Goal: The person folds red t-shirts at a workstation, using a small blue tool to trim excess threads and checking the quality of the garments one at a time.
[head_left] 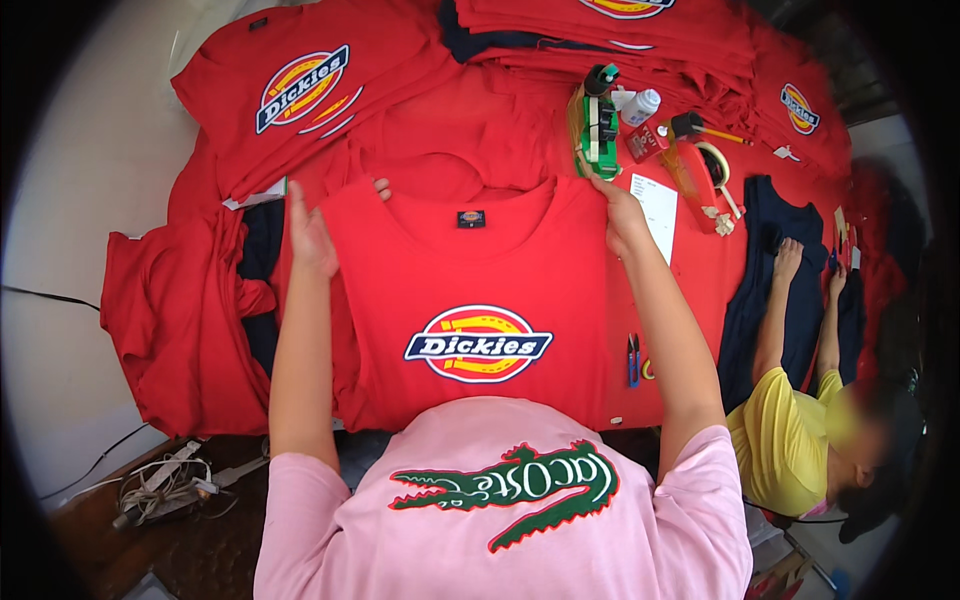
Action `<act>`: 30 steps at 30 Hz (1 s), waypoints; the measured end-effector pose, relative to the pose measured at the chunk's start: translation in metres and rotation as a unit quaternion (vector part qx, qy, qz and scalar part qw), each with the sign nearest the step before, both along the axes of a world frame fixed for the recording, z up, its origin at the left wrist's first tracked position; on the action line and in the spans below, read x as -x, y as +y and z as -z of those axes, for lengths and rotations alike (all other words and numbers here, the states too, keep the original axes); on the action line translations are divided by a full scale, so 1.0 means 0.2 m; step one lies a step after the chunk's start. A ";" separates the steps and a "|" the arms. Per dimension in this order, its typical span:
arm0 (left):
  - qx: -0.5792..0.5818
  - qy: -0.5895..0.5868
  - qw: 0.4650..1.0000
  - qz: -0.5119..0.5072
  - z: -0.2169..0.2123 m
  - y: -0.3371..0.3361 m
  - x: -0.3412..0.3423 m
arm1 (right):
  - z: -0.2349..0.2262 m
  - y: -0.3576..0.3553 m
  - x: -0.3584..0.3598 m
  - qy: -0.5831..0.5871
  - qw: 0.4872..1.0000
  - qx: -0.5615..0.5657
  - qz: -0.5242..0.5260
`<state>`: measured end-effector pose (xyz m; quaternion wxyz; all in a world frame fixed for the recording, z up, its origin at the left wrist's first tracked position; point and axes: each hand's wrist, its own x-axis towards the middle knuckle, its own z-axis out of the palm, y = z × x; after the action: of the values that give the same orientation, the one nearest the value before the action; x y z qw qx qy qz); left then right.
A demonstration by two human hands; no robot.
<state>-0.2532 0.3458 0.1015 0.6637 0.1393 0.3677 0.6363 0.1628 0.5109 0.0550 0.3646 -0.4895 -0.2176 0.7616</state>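
Observation:
A red shirt (470,285) with a wide round neckline and a logo on its chest is spread out in front of me. My left hand (313,235) holds its left shoulder, the fingers running beneath the fabric and the tips showing past the upper edge. The thumb of that hand stands away from the cloth. At the opposite shoulder, my right hand (624,217) pinches the shirt's edge between thumb and fingers. A small dark neck label (471,219) shows inside the collar.
Red shirt piles lie at the far left (300,90) and far right (620,45). A green tape dispenser (598,135), white bottle (641,106), red tape dispenser (697,180), paper sheet (655,205) and blue snips (633,360) lie to the right. A co-worker in yellow (790,430) handles navy garments (775,290).

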 end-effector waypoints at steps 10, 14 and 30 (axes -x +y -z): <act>0.161 0.245 0.951 0.096 0.24 -0.37 0.06 | -0.07 -0.23 -0.22 -0.295 0.947 -0.041 -0.123; 0.167 0.436 0.883 0.041 0.25 -0.92 -0.08 | -0.08 -0.71 -0.47 -0.343 0.908 -0.177 -0.165; 0.211 0.518 0.782 0.274 0.06 -1.28 -0.07 | -0.06 -1.15 -0.67 -0.574 0.632 -0.310 -0.418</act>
<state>-0.2392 0.0891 0.0896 0.5326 0.3990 0.7277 0.1660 0.2975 0.2813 0.0667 -0.0615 -0.5427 -0.7875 0.2855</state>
